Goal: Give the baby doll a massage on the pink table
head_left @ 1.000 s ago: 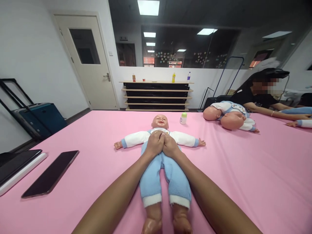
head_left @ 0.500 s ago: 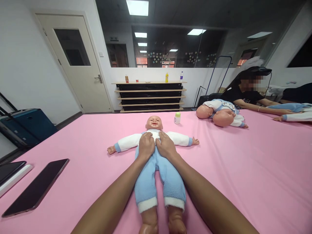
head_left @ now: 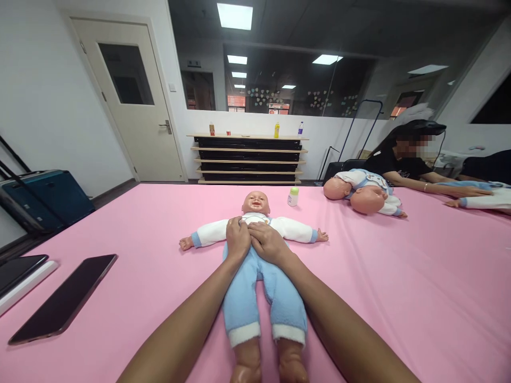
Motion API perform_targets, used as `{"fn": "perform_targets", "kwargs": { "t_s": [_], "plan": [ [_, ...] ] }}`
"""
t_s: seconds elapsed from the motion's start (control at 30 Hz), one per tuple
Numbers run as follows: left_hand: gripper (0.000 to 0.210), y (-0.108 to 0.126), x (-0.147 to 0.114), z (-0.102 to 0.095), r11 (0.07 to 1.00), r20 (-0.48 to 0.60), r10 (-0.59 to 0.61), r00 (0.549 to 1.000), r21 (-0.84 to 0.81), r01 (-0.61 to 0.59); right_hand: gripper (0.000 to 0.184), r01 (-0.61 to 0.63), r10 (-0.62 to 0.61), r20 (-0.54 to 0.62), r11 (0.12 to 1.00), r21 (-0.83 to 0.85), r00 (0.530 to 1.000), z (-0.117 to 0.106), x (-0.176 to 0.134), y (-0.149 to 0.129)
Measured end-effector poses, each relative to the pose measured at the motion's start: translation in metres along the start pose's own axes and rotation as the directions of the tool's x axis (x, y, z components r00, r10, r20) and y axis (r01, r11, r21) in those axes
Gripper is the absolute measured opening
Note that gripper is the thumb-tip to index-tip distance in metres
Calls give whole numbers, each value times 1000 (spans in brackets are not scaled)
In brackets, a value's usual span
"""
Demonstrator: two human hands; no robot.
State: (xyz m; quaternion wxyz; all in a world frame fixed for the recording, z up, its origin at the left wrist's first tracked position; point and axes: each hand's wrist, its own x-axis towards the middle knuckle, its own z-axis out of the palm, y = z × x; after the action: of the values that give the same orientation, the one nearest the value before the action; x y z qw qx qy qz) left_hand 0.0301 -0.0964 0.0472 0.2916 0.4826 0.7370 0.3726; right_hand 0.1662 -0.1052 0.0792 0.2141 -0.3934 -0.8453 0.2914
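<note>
One big pink table (head_left: 399, 298) filled most of the room, and a baby doll (head_left: 255, 250) lay on its back in the middle of it, arms out wide and feet toward the person. Behind the doll's head, across the floor, stood a low shelf (head_left: 249, 159) by the wall. Beside the doll's left arm, two more dolls (head_left: 363, 194) lay in a heap, and another person (head_left: 403, 157) leaned on the table just past them. Far off past the doll's right arm lay a dark phone (head_left: 64, 299). The left hand (head_left: 237, 238) and the right hand (head_left: 266, 242) both rested flat on the doll's tummy, side by side and touching. Their fingers were spread, pressing down, not gripping anything. A little bottle (head_left: 293, 196) with a green cap stood near the doll's head.
</note>
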Motion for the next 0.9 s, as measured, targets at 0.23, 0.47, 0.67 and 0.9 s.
{"fn": "perform_targets", "kwargs": {
  "t_s": [0.23,0.47,0.67,0.9],
  "plan": [
    [42,16,-15,-4,944,36,330,943,-4,-330,48,-173,175,62,984,-37,983,9,3,16],
    [40,21,-19,-4,870,125,476,870,75,-487,51,-470,461,-115,879,-78,880,13,-3,18],
    [37,20,-17,1,836,235,450,861,228,-499,37,-680,591,-464,732,-35,660,13,-11,12],
    [40,28,-13,-6,734,619,491,614,86,-674,29,-521,391,-622,853,-33,679,16,-17,16]
  ]
}}
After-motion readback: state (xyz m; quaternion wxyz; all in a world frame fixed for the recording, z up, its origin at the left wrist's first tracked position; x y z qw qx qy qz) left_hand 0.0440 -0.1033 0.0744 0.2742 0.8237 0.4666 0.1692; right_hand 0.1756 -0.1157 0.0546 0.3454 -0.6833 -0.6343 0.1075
